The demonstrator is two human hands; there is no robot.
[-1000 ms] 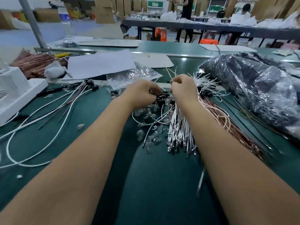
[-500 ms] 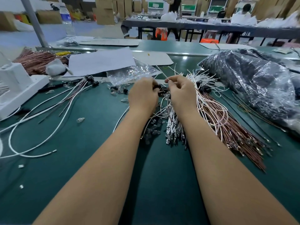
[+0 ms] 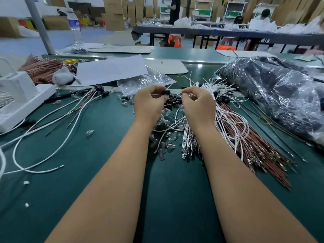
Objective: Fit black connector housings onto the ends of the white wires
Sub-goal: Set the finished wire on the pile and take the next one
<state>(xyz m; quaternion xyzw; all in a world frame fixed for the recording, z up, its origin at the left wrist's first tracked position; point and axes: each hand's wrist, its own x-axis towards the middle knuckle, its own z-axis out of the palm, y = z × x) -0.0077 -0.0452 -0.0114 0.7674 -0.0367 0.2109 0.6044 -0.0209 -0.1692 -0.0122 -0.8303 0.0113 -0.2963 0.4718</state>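
White wires [image 3: 188, 137] lie bundled near the right forearm, most ends bare, so the bulk of the job seems left. Far left, a few wires with black housings [image 3: 100, 89] look finished. Left hand [image 3: 149, 102] pinches one black connector housing [image 3: 165, 92] in curled fingertips; right hand [image 3: 197, 104] pinches a wire end just beside it, seemingly not yet seated. Loose housings [image 3: 172, 101] wait between the hands.

Strewn across green bench [image 3: 98, 172]: white wires [image 3: 190, 132], black housings [image 3: 172, 102] beside them, brown wires [image 3: 259, 146], paper [image 3: 110, 69] behind.
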